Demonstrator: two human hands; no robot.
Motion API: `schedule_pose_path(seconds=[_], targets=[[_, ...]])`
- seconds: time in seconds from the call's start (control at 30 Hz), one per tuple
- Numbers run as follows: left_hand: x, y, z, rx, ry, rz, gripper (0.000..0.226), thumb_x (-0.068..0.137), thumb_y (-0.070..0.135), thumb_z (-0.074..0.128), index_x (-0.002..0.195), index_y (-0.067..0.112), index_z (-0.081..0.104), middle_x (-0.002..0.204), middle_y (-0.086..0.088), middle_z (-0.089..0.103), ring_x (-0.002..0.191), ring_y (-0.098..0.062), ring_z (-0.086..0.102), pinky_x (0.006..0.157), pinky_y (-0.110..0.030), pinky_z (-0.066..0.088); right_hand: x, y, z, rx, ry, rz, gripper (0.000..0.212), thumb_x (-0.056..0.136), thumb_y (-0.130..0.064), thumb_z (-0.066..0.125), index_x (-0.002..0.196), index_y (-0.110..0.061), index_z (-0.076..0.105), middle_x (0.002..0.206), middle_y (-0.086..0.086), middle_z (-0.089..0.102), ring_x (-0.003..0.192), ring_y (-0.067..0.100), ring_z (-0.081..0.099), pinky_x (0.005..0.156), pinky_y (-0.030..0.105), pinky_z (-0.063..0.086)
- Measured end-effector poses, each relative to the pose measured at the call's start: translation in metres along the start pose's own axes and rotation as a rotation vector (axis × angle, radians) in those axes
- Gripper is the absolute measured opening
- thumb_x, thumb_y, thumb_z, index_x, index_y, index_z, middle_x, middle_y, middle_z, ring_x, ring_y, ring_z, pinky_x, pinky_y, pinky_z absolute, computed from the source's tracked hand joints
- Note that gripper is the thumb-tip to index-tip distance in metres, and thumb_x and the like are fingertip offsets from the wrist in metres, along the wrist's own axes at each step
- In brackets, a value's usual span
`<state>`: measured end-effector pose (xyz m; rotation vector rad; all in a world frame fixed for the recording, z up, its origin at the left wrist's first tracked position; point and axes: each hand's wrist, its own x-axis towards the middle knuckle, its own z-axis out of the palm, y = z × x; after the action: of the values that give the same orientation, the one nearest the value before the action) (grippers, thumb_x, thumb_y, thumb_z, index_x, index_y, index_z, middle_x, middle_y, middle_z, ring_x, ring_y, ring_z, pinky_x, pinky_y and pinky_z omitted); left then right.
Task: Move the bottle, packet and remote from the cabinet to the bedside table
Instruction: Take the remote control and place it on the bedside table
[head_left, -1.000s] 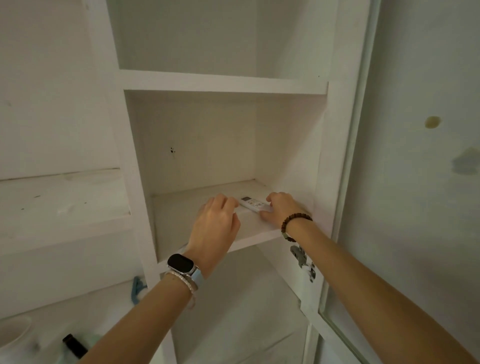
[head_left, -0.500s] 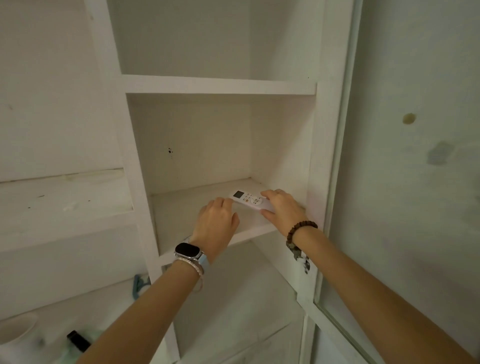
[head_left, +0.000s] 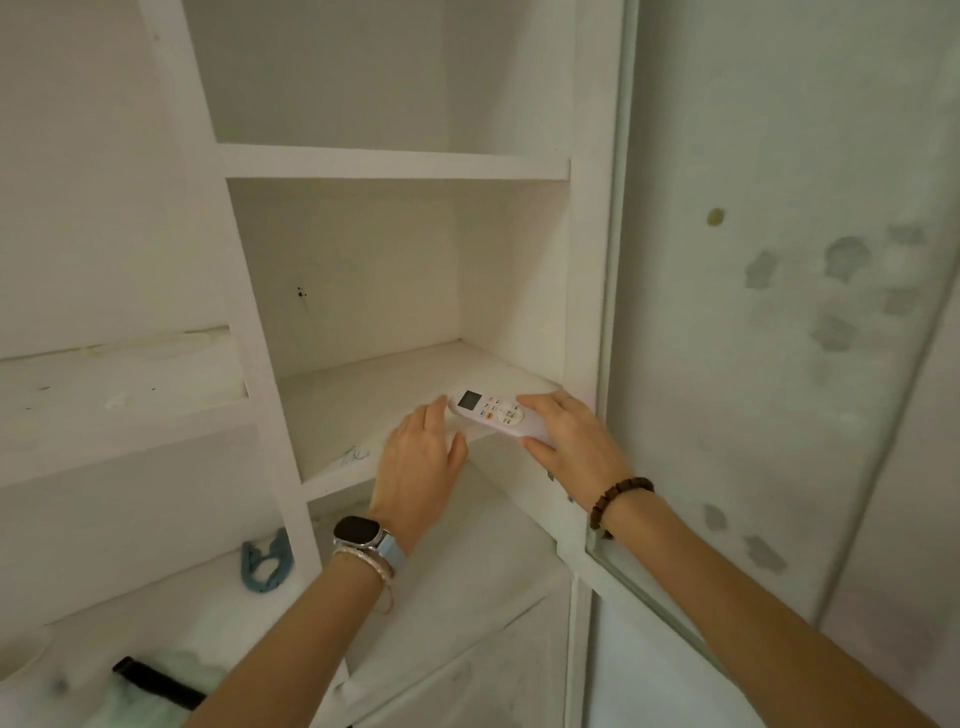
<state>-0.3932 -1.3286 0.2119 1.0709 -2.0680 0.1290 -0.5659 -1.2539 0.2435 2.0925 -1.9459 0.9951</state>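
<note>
A white remote (head_left: 492, 413) with a small dark screen and buttons is lifted a little above the front of the white cabinet shelf (head_left: 363, 395). My right hand (head_left: 569, 441) grips its near end, fingers along one side and thumb along the other. Beside it, my left hand (head_left: 421, 465) is flat with straight fingers, its fingertips touching the remote's screen end at the shelf's front edge. No bottle or packet shows on this shelf.
The open cabinet door with a frosted glass pane (head_left: 779, 364) stands at the right. Another shelf (head_left: 395, 162) lies above. At lower left are a blue item (head_left: 265, 564), a black-handled object (head_left: 156, 683) and a ledge (head_left: 119, 384).
My right hand has drawn the remote from deep on the shelf toward the front edge and raised it. My left hand has slid back along with it.
</note>
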Motion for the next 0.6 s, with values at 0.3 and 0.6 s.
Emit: schedule_pose_path(seconds=[0.3, 0.6], targets=[[-0.072, 0.015, -0.024, -0.164, 0.031, -0.070, 0.044, 0.085, 0.006, 0.060, 0.128, 0.006, 0.048, 0.117, -0.008, 0.056, 0.108, -0.024, 0.054, 0.092, -0.027, 0.040, -0.069, 0.000, 0.003, 0.095, -0.065, -0.181, 0.045, 0.091, -0.020, 0.060, 0.134, -0.017, 0.048, 0.124, 0.003, 0.050, 0.107, 0.019, 0.053, 0.085, 0.033, 0.051], [-0.196, 0.055, -0.063, -0.113, 0.049, -0.303, 0.049, 0.082, 0.006, 0.065, 0.128, 0.013, 0.049, 0.112, 0.002, 0.053, 0.102, -0.013, 0.052, 0.091, -0.021, 0.040, -0.143, -0.006, 0.013, 0.241, -0.271, -0.380, 0.050, 0.088, -0.022, 0.067, 0.134, -0.013, 0.050, 0.123, 0.005, 0.053, 0.112, 0.018, 0.051, 0.095, 0.020, 0.038]])
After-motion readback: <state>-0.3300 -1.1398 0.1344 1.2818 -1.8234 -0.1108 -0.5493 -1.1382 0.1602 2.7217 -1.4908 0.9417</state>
